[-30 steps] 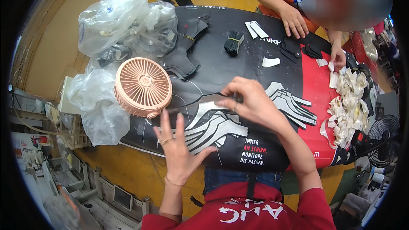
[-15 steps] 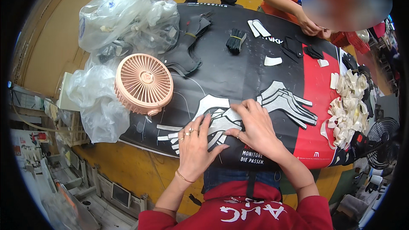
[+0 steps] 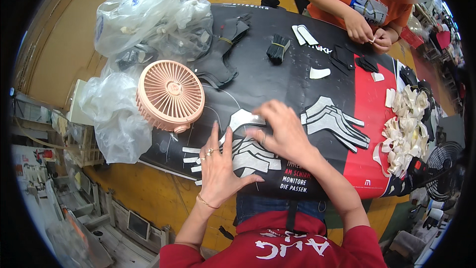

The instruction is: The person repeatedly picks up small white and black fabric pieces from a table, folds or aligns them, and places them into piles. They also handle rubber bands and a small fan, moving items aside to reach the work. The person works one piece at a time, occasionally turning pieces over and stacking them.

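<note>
Several curved, light-grey cut pieces with black edges lie overlapping in a loose pile [image 3: 255, 158] near the table's front edge. My left hand [image 3: 218, 166] rests on the pile's left part, fingers stretched and thumb spread. A single light-grey cut piece [image 3: 241, 118] lies just beyond the pile, close to my left fingertips. Over that piece's right end is my right hand [image 3: 282, 131], slightly blurred, with thumb and forefinger apart; I see nothing held between them. A fanned stack of similar pieces [image 3: 332, 119] sits to the right of my right hand.
A pink fan [image 3: 171, 94] and clear plastic bags [image 3: 144, 20] stand at the left. Bundled dark strips [image 3: 277, 49] and dark curved pieces [image 3: 220, 59] lie farther back. Cream fabric loops [image 3: 404, 131] heap at the right. Across the table, a person in orange [image 3: 339, 0] handles something small.
My right hand has lifted off the pile and shifted slightly away from me, toward the far piece. The pile beneath is more exposed. My left hand has moved slightly left.
</note>
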The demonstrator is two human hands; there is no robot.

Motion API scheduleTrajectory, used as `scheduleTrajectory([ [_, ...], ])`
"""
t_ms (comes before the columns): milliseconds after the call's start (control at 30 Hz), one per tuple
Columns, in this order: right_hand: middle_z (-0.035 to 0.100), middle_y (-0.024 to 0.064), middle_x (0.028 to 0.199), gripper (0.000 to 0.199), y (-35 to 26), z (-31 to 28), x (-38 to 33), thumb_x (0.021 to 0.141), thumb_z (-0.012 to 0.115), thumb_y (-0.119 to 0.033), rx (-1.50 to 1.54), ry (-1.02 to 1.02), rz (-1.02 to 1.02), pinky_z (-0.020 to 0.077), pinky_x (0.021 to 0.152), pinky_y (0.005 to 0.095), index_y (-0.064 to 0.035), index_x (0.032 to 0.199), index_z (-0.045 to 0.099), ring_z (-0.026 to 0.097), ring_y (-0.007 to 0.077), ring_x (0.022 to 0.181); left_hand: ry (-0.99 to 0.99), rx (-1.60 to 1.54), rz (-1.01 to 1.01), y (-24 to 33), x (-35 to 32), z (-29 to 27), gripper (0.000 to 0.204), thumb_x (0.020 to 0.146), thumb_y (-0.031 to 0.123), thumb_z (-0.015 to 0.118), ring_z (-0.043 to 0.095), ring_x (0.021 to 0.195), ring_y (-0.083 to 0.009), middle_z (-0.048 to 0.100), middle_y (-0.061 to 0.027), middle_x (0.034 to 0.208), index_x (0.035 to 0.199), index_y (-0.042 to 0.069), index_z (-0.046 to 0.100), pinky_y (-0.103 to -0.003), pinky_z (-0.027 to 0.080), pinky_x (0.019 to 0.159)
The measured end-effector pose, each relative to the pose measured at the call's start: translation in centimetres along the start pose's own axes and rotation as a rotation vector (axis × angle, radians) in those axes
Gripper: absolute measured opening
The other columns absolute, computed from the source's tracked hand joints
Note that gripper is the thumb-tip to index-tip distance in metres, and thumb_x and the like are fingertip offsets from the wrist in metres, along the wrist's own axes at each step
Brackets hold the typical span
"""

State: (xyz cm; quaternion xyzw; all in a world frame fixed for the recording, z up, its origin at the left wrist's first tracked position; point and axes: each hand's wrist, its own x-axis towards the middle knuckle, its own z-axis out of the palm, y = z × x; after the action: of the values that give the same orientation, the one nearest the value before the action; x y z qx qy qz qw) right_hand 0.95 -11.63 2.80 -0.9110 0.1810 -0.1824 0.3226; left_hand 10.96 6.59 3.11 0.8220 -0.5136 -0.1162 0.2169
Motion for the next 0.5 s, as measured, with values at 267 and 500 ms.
scheduleTrajectory([
  [267, 0.066, 0.0121, 0.095, 0.043, 0.0, 0.3, 2.4, 0.078, 0.079, -0.039, -0.183, -0.247, 0.216, 0.0470, 0.080, 0.0437, -0.0056, 0.102, 0.071, 0.064, 0.0317, 0.091, -0.181, 0.137, 0.043, -2.1, -0.2, -2.1, 0.136, 0.045, 0.060, 0.090, 0.034, 0.134, -0.0471, 0.028, -0.0271, 0.152, 0.150, -0.003, 0.030, -0.052, 0.029, 0.111],
  [500, 0.066, 0.0156, 0.094, 0.030, 1.8, -1.5, 0.1, 0.090, 0.068, -0.026, -0.005, -0.094, 0.176, 0.0505, 0.081, 0.0446, -0.0032, 0.108, 0.069, 0.064, 0.0366, 0.094, -0.083, -0.020, 0.074, -1.3, 2.1, -1.4, 0.089, 0.064, 0.037, 0.089, 0.059, 0.101, -0.0342, 0.060, -0.0172, 0.109, 0.134, 0.000, 0.049, -0.044, 0.042, 0.091],
])
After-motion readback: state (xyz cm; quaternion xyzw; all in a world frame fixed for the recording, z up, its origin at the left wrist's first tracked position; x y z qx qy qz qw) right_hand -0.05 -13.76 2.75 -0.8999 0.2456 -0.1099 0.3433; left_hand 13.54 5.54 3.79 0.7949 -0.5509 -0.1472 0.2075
